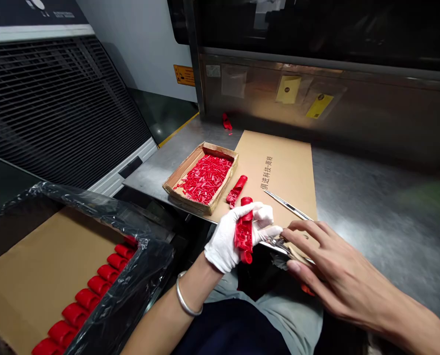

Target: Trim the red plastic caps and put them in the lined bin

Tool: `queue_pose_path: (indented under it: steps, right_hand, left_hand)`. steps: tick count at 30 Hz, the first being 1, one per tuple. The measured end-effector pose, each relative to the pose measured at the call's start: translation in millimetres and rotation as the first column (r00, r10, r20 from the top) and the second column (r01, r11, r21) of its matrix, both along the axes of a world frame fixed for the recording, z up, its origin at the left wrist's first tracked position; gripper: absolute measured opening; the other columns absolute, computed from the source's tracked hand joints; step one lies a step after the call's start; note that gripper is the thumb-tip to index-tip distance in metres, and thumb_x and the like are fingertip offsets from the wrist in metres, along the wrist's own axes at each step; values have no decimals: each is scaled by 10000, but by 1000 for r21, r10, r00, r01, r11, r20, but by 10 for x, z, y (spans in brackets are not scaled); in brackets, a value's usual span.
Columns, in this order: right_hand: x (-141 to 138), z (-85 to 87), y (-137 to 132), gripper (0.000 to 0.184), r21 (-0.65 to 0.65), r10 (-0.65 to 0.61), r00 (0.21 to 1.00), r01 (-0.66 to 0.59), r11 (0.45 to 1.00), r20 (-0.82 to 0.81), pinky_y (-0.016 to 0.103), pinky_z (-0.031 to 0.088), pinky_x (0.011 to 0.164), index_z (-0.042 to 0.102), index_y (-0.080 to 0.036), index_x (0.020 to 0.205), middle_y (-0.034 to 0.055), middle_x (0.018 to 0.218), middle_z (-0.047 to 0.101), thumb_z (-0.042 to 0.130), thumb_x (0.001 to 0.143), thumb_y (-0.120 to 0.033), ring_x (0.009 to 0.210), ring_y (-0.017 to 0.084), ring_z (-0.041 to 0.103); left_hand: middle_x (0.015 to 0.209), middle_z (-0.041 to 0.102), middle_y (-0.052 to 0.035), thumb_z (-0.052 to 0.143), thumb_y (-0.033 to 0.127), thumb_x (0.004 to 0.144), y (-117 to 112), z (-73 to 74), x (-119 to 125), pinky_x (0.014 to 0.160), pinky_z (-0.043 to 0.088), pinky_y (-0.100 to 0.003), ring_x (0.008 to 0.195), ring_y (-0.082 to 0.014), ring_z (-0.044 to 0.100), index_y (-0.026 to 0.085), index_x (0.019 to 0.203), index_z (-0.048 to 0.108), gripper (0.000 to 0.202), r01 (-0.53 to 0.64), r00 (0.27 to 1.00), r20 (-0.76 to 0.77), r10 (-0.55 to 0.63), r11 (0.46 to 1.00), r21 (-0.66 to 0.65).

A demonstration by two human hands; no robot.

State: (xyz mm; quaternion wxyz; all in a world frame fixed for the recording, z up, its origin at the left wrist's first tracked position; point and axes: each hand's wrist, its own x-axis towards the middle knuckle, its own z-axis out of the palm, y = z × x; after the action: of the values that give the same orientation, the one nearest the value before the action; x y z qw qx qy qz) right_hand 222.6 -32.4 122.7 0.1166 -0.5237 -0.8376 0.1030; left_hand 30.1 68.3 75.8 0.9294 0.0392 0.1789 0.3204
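My left hand (225, 239), in a white glove, is closed around a red plastic part (244, 229), a hollow tube-ended shell with its ribbed open side facing up. My bare right hand (334, 261) is at the table's front edge, its fingers and thumb around a small pair of pliers (279, 242) with a pale handle. Whether the pliers are lifted I cannot tell. Just beyond those fingers, a slim metal craft knife (286, 203) lies on a cardboard sheet (294, 167). Another red plastic part (237, 191) rests on the sheet's left side.
A shallow cardboard tray (222, 197) of small red scraps stands at the metal table's (353, 197) left end. A red piece (226, 121) lies at the back. At lower left, a box lined with black plastic (153, 256) holds a row of red parts (87, 299) on cardboard.
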Motion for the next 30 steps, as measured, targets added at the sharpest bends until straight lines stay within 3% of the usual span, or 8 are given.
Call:
queue_pose_path:
  steps: [3, 7, 13, 20, 24, 30]
  right_hand:
    - [-9, 27, 10, 366, -1, 7, 999, -7, 1000, 54, 390, 549, 768, 510, -268, 1327, 115, 1203, 550, 491, 982, -389, 987, 244, 585]
    - [-27, 22, 36, 428, 27, 19, 998, -21, 999, 60, 362, 544, 740, 503, -266, 1370, 124, 1264, 533, 521, 967, -410, 962, 232, 593]
    - [-86, 36, 105, 493, 112, -12, 983, -8, 994, 183, 401, 507, 718, 486, -270, 1415, 101, 1041, 606, 510, 967, -475, 897, 257, 549]
    - [-207, 55, 129, 421, 202, -8, 968, -45, 978, 251, 380, 465, 657, 600, -202, 1251, 149, 1089, 598, 442, 980, -482, 859, 259, 557]
    - [-290, 74, 117, 405, 265, -35, 939, -61, 962, 342, 414, 452, 668, 648, -179, 1143, 156, 1016, 602, 412, 983, -467, 818, 272, 551]
    - [-371, 84, 73, 408, 286, -66, 908, -60, 956, 413, 454, 447, 691, 667, -168, 1132, 162, 962, 600, 418, 963, -442, 842, 318, 561]
  left_hand:
    - [925, 650, -84, 580, 97, 874, -15, -30, -5, 885, 597, -397, 887, -190, 696, 133, 937, 614, 81, -35, 999, -31, 35, 999, -6]
    - [1011, 679, -78, 642, 82, 832, -40, -44, -26, 909, 579, -432, 956, -221, 717, 224, 1103, 560, 316, -111, 980, -159, 120, 992, 64]
    - [887, 637, -28, 692, 88, 808, -79, -11, -35, 908, 568, -385, 837, -163, 686, 193, 1100, 580, 329, -134, 966, -200, 165, 978, 162]
    - [863, 590, -4, 751, 153, 772, -109, 19, -18, 711, 537, -239, 714, -108, 615, 203, 1076, 581, 352, -101, 948, -272, 163, 968, 230]
    - [831, 573, 17, 758, 189, 770, -140, 71, -9, 652, 507, -213, 628, -78, 556, 208, 1049, 573, 335, -95, 914, -353, 201, 950, 296]
    - [767, 547, 39, 768, 228, 746, -190, 113, 31, 590, 462, -190, 597, -77, 533, 207, 1097, 553, 412, -89, 863, -444, 240, 938, 334]
